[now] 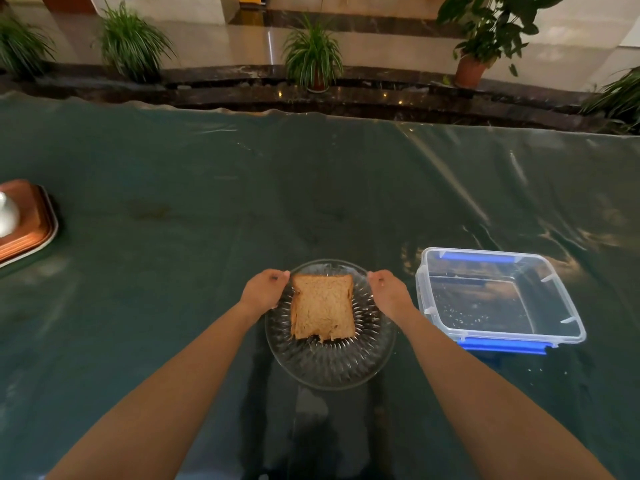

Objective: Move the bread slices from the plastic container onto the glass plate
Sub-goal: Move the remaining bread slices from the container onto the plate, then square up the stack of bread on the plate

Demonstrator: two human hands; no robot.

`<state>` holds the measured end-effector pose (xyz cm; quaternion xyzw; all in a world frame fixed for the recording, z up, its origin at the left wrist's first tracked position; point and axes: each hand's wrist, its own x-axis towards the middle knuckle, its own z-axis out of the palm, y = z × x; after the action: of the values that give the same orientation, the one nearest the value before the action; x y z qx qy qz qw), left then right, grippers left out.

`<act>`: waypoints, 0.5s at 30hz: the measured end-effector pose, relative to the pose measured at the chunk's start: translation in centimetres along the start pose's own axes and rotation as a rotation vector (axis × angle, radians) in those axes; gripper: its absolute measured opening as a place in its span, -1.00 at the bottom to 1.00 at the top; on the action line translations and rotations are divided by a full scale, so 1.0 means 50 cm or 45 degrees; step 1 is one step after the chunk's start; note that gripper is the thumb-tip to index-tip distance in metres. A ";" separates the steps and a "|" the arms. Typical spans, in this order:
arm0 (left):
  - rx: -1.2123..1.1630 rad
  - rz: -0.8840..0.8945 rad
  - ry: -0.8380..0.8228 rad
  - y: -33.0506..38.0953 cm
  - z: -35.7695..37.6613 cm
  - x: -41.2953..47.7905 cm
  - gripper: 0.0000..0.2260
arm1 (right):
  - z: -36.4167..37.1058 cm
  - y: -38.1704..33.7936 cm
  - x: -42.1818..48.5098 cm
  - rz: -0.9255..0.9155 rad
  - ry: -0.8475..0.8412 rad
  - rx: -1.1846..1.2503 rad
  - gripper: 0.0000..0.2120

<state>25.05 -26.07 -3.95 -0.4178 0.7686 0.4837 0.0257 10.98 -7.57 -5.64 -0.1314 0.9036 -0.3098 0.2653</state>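
A brown bread slice [322,307] lies flat on the ribbed glass plate [329,367] in the middle of the table; more slices may be stacked under it, I cannot tell. My left hand [265,289] grips the plate's far left rim. My right hand [389,292] grips the far right rim. To the right stands the clear plastic container [498,296] with blue clips, holding no bread, only crumbs.
The table carries a dark green cloth [173,220] under a shiny clear cover. A copper-coloured tray [31,223] with a silvery object sits at the left edge. Potted plants [311,53] line a dark ledge beyond the far edge.
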 end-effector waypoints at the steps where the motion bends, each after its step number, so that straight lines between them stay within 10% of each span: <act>1: 0.011 -0.003 -0.011 0.000 -0.002 -0.004 -0.70 | -0.003 0.002 -0.003 0.011 0.014 0.016 -0.57; 15: -0.194 -0.155 -0.153 -0.004 0.051 -0.023 -0.70 | 0.038 -0.021 -0.056 0.031 -0.300 0.143 -0.43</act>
<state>24.97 -23.45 -4.93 -0.4348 0.7000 0.5624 0.0691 14.43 -8.19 -5.15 -0.1406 0.8489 -0.3391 0.3803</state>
